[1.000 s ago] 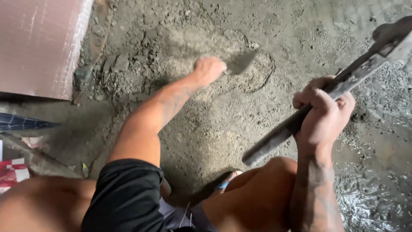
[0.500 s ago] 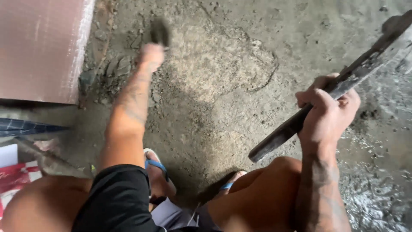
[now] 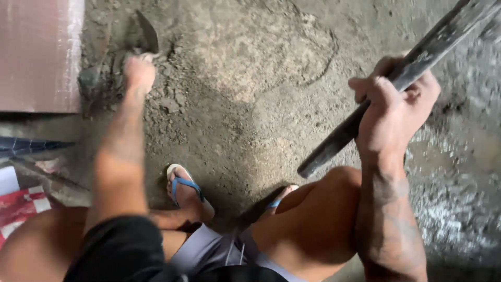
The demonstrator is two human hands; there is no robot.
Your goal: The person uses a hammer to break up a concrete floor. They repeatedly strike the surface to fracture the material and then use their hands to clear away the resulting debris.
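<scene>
My left hand (image 3: 139,72) reaches forward to the upper left and grips a small dark trowel (image 3: 147,33), whose blade points away into lumpy grey mortar (image 3: 172,99) beside a pinkish tile. My right hand (image 3: 392,107) is closed around a long grey straightedge bar (image 3: 402,78) that runs diagonally from the top right corner down toward my right knee. A flatter, smoothed patch of mortar (image 3: 250,47) lies ahead between both hands.
A pinkish floor tile (image 3: 39,52) lies at the upper left. My feet wear blue-strapped sandals (image 3: 183,185) on the mortar bed. Wet, shiny mortar (image 3: 454,198) spreads at the right. Red-and-white packaging (image 3: 18,203) sits at the left edge.
My left hand has swung from the middle of the mortar bed to the upper left near the tile, the trowel now visible in it. The right hand keeps holding the bar.
</scene>
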